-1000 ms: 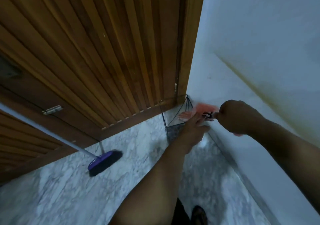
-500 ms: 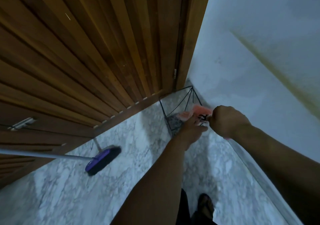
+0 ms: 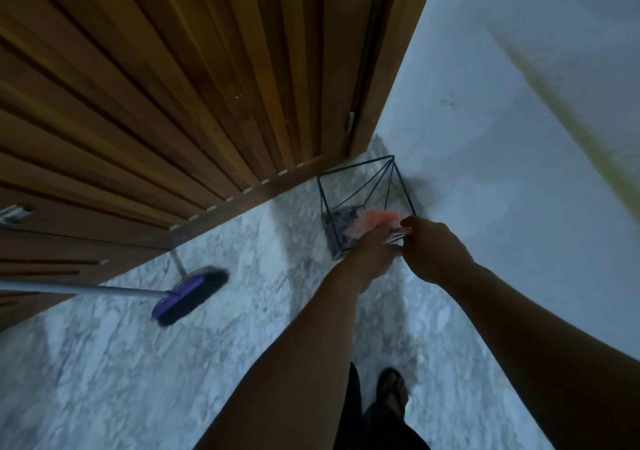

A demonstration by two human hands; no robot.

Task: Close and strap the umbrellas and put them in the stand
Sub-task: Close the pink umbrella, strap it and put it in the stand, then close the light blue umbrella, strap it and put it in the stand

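1. Head view, progress: one folded pink umbrella (image 3: 375,221) is at the mouth of the black wire stand (image 3: 360,200), which sits in the corner where the wooden door (image 3: 173,85) meets the white wall (image 3: 519,137). It looks closed, and going in seems to be the step in hand. Whether its strap is fastened is too blurred to tell. No other umbrella shows, so I cannot say how many remain.
2. Head view, grip: the right hand (image 3: 433,248) is curled tightly around the near end of the umbrella. The left hand (image 3: 374,253) rests against the fabric with fingers extended, guiding rather than gripping, as far as the blur allows.
3. Head view, position: the umbrella runs from the hands forward into the stand, its far end inside the wire frame.
4. Head view, elsewhere: a purple broom (image 3: 188,293) lies on the marble floor (image 3: 104,363), well apart.
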